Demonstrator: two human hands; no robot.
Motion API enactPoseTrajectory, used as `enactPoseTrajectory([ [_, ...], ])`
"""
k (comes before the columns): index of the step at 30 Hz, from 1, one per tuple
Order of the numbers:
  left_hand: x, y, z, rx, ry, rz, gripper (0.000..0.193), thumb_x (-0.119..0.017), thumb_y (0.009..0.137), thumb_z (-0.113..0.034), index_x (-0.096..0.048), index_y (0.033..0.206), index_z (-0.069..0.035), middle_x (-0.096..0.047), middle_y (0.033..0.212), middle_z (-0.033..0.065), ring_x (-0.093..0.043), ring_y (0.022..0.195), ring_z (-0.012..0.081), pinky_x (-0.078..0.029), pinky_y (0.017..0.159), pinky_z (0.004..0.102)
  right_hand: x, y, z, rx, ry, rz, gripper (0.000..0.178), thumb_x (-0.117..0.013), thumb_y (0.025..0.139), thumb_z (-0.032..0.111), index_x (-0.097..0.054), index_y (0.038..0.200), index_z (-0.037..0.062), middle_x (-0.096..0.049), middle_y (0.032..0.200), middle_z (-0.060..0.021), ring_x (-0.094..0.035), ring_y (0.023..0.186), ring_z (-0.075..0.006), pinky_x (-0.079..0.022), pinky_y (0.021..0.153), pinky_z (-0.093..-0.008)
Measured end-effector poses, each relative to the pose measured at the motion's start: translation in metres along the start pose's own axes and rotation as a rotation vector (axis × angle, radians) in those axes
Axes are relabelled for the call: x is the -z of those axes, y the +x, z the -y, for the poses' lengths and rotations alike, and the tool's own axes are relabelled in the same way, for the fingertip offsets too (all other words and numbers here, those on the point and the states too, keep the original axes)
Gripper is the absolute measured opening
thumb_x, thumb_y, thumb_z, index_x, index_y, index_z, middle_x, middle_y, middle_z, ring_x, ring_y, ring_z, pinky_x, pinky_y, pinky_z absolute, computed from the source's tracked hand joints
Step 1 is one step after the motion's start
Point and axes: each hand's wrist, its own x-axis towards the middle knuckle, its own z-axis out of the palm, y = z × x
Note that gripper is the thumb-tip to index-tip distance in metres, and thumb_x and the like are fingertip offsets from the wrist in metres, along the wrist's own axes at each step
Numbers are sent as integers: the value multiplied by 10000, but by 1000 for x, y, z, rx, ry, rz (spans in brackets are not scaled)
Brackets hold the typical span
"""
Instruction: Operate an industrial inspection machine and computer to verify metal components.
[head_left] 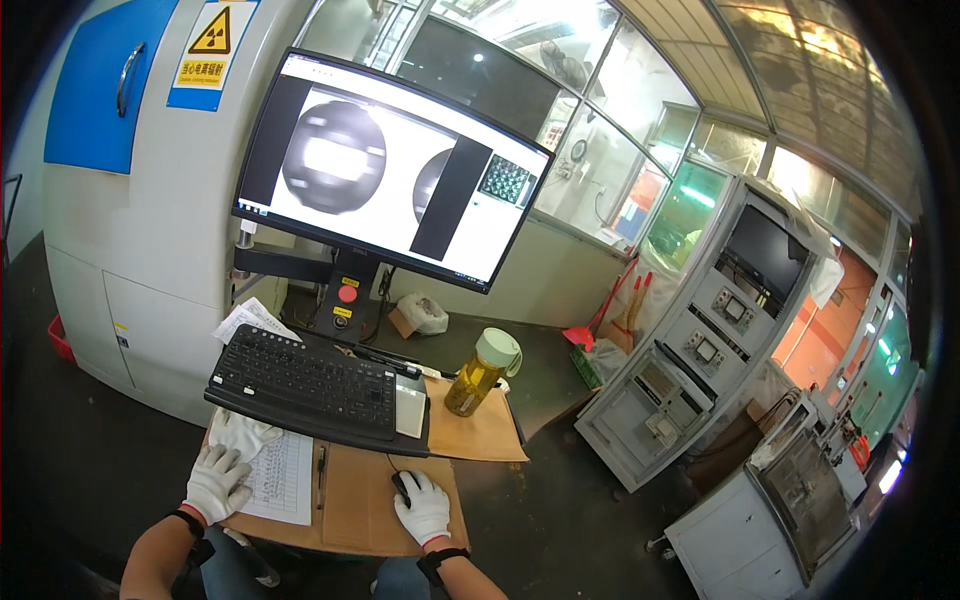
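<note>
My right hand (425,508), in a white glove, curls over a black computer mouse (402,488) on a brown board (365,515). In a matching glove, my left hand (217,483) lies flat, fingers stretched out, at the left edge of a printed form sheet (280,482). Just beyond it is a loose white glove or cloth (240,435). A dark pen (320,475) rests beside the sheet. Above the board sits a black keyboard (305,380). The monitor (390,170) behind it displays grey round shapes on white and a small dark thumbnail.
A bottle of yellowish liquid with a pale green lid (480,375) stands right of the keyboard. Left is a large pale cabinet (150,260) with a blue door and warning sign. A red button (347,294) sits below the monitor. A grey instrument rack (690,340) stands at right.
</note>
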Motion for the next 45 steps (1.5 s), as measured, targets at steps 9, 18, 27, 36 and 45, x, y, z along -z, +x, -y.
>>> enactPoseTrajectory([
  [9, -3, 0, -1, 27, 34, 20, 436, -706, 827, -413, -716, 1183, -160, -658, 1340, 160, -574, 1256, 434, -395, 1139, 611, 1, 2, 0, 9, -4, -14, 504, -723, 898, 326, -666, 1378, 185, -669, 1367, -127, -700, 1033, -389, -574, 912, -514],
  [18, 2, 4, 0, 4, 14, -37, 431, -738, 807, -379, -720, 1173, -151, -668, 1289, 159, -588, 1223, 427, -435, 1094, 596, 2, 7, 0, 48, -16, -21, 501, -735, 880, 321, -678, 1359, 186, -685, 1340, -141, -710, 1010, -399, -585, 878, -523],
  [27, 11, 0, -5, -18, 19, -68, 442, -727, 786, -417, -725, 1147, -163, -672, 1216, 108, -602, 1158, 371, -438, 1065, 547, 2, 0, 2, 17, -45, 52, 490, -731, 882, 339, -675, 1354, 217, -693, 1319, -149, -712, 1023, -398, -591, 875, -533],
  [36, 8, 6, -1, -12, 21, -36, 458, -716, 799, -435, -719, 1166, -160, -667, 1241, 117, -598, 1172, 382, -437, 1077, 554, 2, 8, 0, 14, -22, 16, 492, -748, 863, 316, -692, 1341, 214, -689, 1341, -143, -707, 1031, -404, -572, 891, -526],
  [45, 12, 8, -5, -23, 0, -65, 426, -737, 792, -385, -729, 1152, -158, -680, 1236, 138, -601, 1185, 397, -445, 1077, 574, 4, 2, 2, 0, -33, 42, 473, -716, 897, 337, -688, 1356, 227, -670, 1373, -135, -699, 1048, -398, -569, 896, -532],
])
